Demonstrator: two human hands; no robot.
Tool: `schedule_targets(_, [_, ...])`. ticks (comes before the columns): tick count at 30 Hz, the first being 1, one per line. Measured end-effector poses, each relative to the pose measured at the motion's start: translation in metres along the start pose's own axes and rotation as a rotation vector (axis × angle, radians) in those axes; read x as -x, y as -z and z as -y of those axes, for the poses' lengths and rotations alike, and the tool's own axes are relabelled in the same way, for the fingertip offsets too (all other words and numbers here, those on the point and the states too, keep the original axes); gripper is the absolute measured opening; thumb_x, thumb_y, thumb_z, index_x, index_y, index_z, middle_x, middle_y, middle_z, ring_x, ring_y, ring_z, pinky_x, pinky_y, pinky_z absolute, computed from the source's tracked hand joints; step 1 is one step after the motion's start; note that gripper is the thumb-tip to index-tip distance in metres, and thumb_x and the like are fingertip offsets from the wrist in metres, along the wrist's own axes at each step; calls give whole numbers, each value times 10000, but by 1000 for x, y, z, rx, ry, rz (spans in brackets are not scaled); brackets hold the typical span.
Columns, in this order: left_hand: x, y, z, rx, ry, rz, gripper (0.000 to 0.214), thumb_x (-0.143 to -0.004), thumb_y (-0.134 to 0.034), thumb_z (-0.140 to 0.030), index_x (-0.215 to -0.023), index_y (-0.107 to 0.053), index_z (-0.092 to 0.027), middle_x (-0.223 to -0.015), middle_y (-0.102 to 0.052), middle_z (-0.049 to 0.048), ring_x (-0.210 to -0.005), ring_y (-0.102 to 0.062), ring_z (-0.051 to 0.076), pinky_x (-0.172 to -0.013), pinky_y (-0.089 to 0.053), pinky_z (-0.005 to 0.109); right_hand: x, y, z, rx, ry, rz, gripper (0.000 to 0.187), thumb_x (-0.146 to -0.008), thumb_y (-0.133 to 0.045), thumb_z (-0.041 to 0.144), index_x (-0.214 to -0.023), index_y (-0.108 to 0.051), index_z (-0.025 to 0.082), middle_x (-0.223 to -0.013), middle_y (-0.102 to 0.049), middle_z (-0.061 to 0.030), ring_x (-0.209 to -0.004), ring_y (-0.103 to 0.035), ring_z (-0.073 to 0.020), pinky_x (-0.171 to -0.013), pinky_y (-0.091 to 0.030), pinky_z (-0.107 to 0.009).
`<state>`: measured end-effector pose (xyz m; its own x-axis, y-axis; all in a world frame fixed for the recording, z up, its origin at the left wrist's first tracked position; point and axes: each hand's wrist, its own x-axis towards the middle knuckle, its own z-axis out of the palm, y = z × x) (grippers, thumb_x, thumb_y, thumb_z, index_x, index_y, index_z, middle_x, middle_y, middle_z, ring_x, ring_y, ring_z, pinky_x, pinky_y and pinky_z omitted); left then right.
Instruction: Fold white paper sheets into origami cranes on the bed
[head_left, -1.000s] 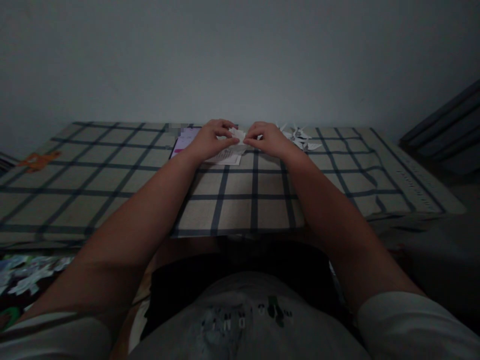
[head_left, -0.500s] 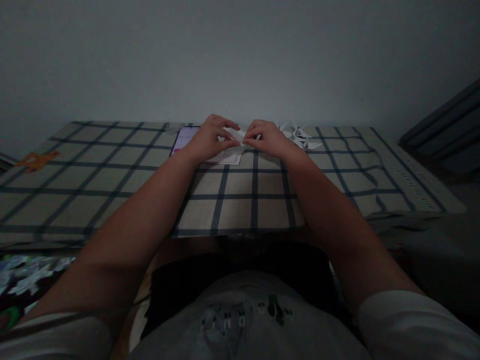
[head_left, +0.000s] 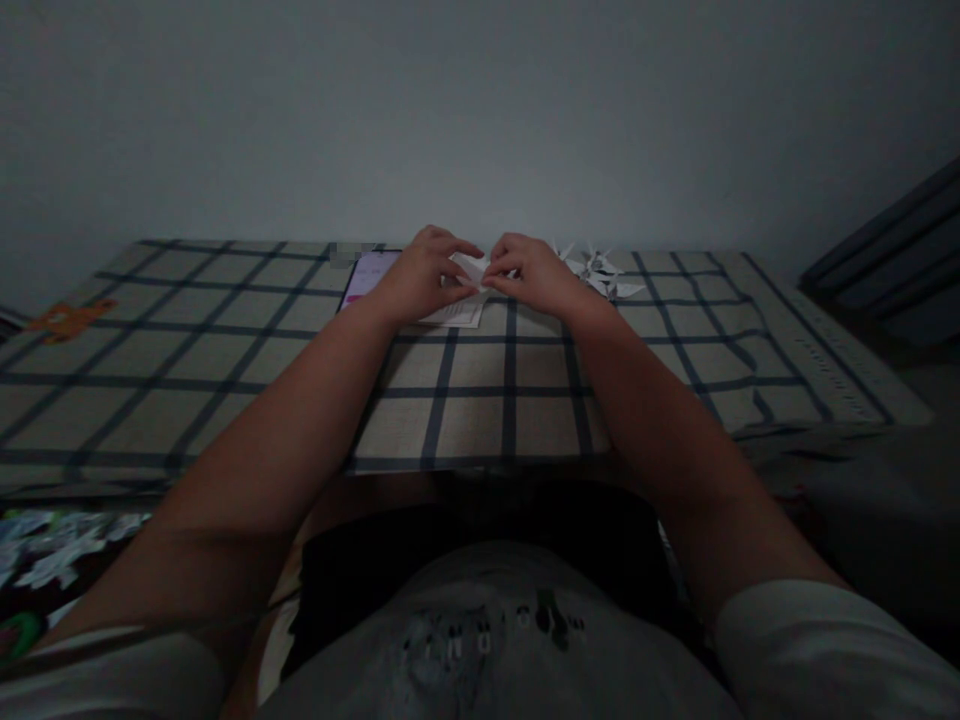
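A small piece of folded white paper (head_left: 471,267) is held up between my two hands over the table. My left hand (head_left: 429,272) has its thumb and fingers closed on the paper's left side. From the other side, my right hand (head_left: 529,272) pinches the paper's right edge between thumb and fingers. Beneath my left hand lie printed sheets of paper (head_left: 466,316), partly covered by it. Just right of my right hand sit several folded paper cranes (head_left: 600,272) in a cluster.
A phone with a lit screen (head_left: 369,272) lies left of my left hand. The checked tablecloth (head_left: 472,420) covers the table against a plain wall (head_left: 480,120). An orange figure (head_left: 71,320) lies at the far left. Paper scraps (head_left: 64,550) show below the table's left side.
My fingers have shifted very slightly on the folded paper, and its upper face is tilted a little differently. The things on the table have stayed in place.
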<state>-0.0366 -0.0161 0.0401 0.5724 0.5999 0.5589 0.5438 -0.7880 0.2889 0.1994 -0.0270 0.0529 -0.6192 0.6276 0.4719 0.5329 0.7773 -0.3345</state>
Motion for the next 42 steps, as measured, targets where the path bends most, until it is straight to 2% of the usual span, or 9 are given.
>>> schedule_targets(4, [2, 0, 2, -109, -20, 58, 211, -857, -722, -389, -877, -773, -186, -1269, -689, 96, -1233, -528, 292, -1130, -389, 518, 0, -1, 0, 57, 45, 11, 208, -984, -636, 332, -958, -801, 207, -1093, -691, -109, -1064, -621, -266, -977, -485, -436])
schedule_targets(8, [3, -3, 2, -146, -40, 60, 215, -876, -694, -383, -891, -772, -184, -1270, -672, 94, -1238, -524, 283, -1117, -399, 486, 0, -2, 1, 90, 74, 8, 215, -993, -621, 326, -970, -793, 201, -1117, -690, -118, -1085, -625, -276, -982, -475, -454])
schedule_targets(15, [3, -4, 1, -200, -34, 29, 276, -835, -716, -437, -961, -786, -201, -1337, -651, 98, -1264, -509, 316, -1120, -394, 505, 1, -2, 6, 93, 95, 18, 234, -996, -595, 314, -979, -795, 192, -1127, -694, -124, -1085, -620, -275, -984, -476, -446])
schedule_targets(21, [3, -6, 1, -250, -59, 43, 209, -832, -709, -393, -907, -795, -218, -1377, -666, 60, -1271, -511, 318, -1082, -412, 479, 1, -4, 10, 107, 83, 30, 234, -996, -593, 304, -982, -799, 193, -1147, -691, -130, -1116, -617, -283, -1013, -470, -451])
schedule_targets(25, [4, -6, 0, -296, -27, 38, 209, -788, -748, -385, -892, -813, -215, -1474, -607, 68, -1354, -453, 359, -1125, -359, 520, 1, -7, 10, 111, 96, 10, 232, -997, -595, 307, -982, -798, 195, -1144, -690, -119, -1102, -608, -266, -1001, -476, -430])
schedule_targets(28, [5, -5, -2, -290, -2, 8, 248, -790, -752, -429, -901, -812, -216, -1538, -557, 72, -1407, -397, 388, -1150, -314, 551, 1, -9, 9, 123, 108, 6, 254, -1003, -587, 322, -1000, -797, 181, -1150, -687, -125, -1109, -602, -271, -1005, -476, -439])
schedule_targets(31, [5, -7, -2, -254, -4, 2, 250, -780, -747, -448, -873, -799, -222, -1508, -571, 64, -1415, -387, 389, -1170, -285, 567, 0, -11, 8, 122, 125, 13, 262, -1008, -582, 321, -1006, -797, 171, -1143, -684, -131, -1121, -602, -273, -1016, -469, -442])
schedule_targets(38, [3, -14, 3, -230, 3, 3, 153, -754, -773, -381, -780, -766, -231, -1415, -626, 56, -1368, -444, 378, -1137, -335, 584, 0, -12, 7, 91, 121, 5, 231, -991, -594, 286, -981, -795, 173, -1134, -692, -126, -1116, -610, -266, -1026, -465, -441])
schedule_targets(42, [4, -8, 8, -171, -1, -39, 239, -726, -831, -423, -869, -786, -237, -1458, -606, 70, -1361, -475, 353, -1162, -368, 564, 0, -7, 2, 79, 80, -19, 219, -979, -608, 298, -970, -794, 182, -1140, -691, -128, -1095, -615, -268, -1003, -475, -441])
